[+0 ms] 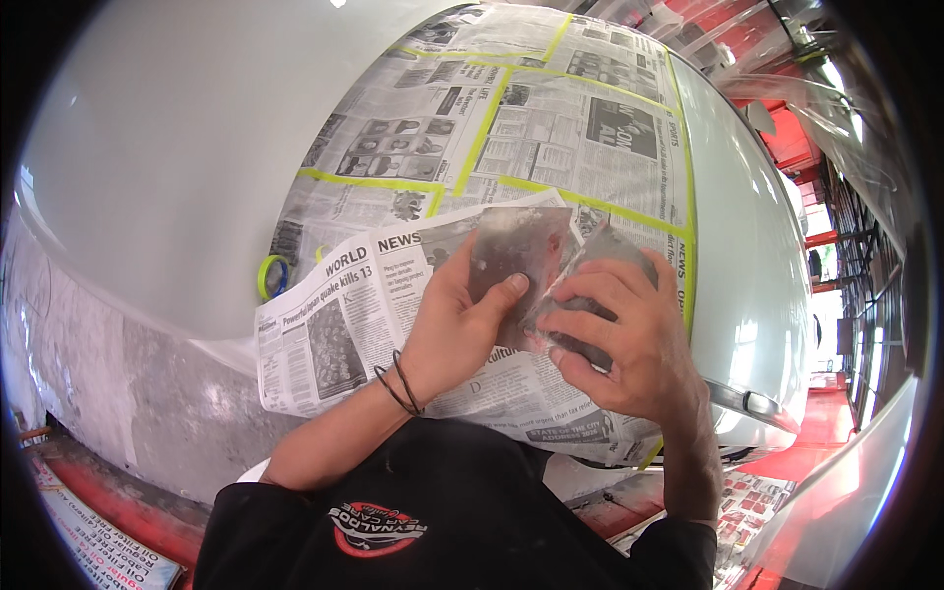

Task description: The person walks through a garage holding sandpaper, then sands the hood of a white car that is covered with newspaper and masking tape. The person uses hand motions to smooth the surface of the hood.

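A dark grey, slightly shiny sheet [521,246] with pinkish smudges is in my left hand [457,320], pinched under the thumb near its lower edge. My right hand [615,329] has its fingers curled over a second dark grey sheet [610,246], bent and pale along one edge. Whether the two pieces join is hidden behind the fingers. Beneath both hands lies a loose newspaper sheet [344,324], overlapping the newspaper [580,147] taped over the car window. Yellow-green masking tape [482,128] runs along the seams of that covering.
A roll of yellow-green tape [273,276] rests by the left edge of the newspaper. White car body panels [177,177] spread to the left, with a dull grey patch [128,364] lower down. A door handle [757,404] is on the right. Clear plastic sheeting [826,128] hangs at the far right.
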`<state>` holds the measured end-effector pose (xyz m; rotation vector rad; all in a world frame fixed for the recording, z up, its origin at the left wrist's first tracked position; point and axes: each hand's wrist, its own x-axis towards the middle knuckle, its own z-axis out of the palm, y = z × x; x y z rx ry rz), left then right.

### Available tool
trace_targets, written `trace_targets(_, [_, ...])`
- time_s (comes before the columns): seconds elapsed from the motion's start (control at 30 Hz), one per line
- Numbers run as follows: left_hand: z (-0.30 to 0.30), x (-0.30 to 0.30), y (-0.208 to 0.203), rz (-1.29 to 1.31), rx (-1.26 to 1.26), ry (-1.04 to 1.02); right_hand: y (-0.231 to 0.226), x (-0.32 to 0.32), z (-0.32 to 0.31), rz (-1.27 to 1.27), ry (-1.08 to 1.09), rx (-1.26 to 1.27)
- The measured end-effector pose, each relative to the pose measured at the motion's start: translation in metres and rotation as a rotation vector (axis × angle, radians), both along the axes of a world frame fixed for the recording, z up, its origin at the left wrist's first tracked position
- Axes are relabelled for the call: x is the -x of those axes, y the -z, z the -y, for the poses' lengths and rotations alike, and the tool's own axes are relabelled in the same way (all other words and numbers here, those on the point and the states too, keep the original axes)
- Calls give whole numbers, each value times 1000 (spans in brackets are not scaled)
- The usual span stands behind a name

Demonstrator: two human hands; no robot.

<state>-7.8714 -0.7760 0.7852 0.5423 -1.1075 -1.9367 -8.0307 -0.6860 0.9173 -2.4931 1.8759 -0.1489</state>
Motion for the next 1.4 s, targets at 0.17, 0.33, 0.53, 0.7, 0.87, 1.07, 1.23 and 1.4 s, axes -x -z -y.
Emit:
trace_targets(0.17, [9,0,6,-57,-137,-46,7,-3,-8,56,9,-59])
trace_targets(0.33, [34,-14,-5,-192,-271,-143,9,3,-17,104,34,-90])
trace_targets(0.53, [14,-15,-7,-249,-680,81,26,-8,-1,622,-97,-29])
trace_targets(0.7, [9,-22,0,-303,-750,184,31,39,8,382,-48,-64])
trace_targets(0.87, [12,-16,12,-302,-619,54,-13,37,20,81,-73,30])
trace_targets(1.07, [11,-8,23,-137,-457,-4,3,24,28,118,-104,-134])
trace_targets(1.23, [7,-10,22,-88,-411,-20,14,18,23,110,-45,-32])
trace_targets(1.4, [5,0,24,-166,-523,-5,15,10,7,268,-23,-73])
